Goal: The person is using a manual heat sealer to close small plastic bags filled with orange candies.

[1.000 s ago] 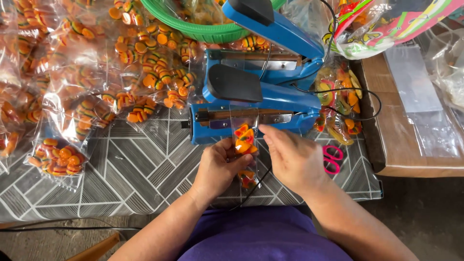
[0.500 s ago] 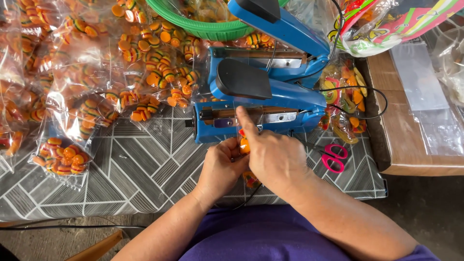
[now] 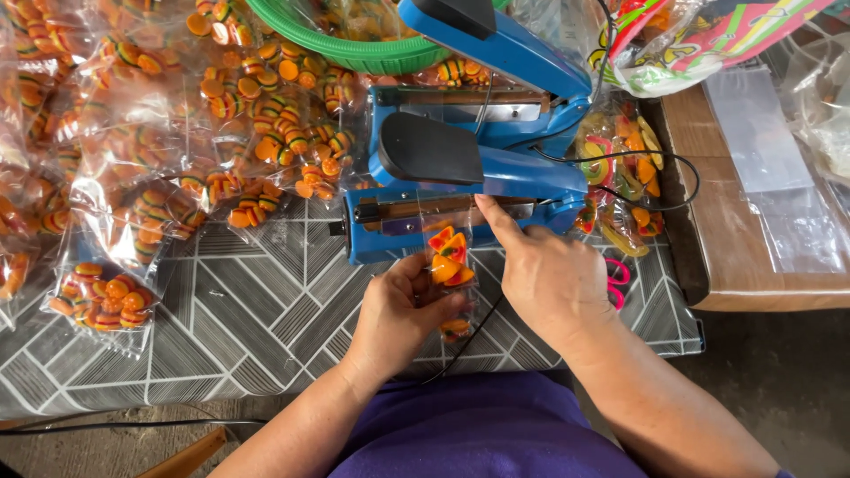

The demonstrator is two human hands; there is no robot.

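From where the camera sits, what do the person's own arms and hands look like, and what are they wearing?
Both forearms are bare to the elbow, with no sleeves, gloves, watch or bracelet showing. The left hand and the right hand carry no rings that I can see, and the nails look short and unpainted. Below them shows a plain purple cloth garment on the body.

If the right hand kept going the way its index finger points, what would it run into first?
The right hand points up-left at the blue heat sealer's sealing bar, where the clear bag's open top lies. The fingertip seems already on it; beyond stands the raised blue arm, though depth is uncertain.
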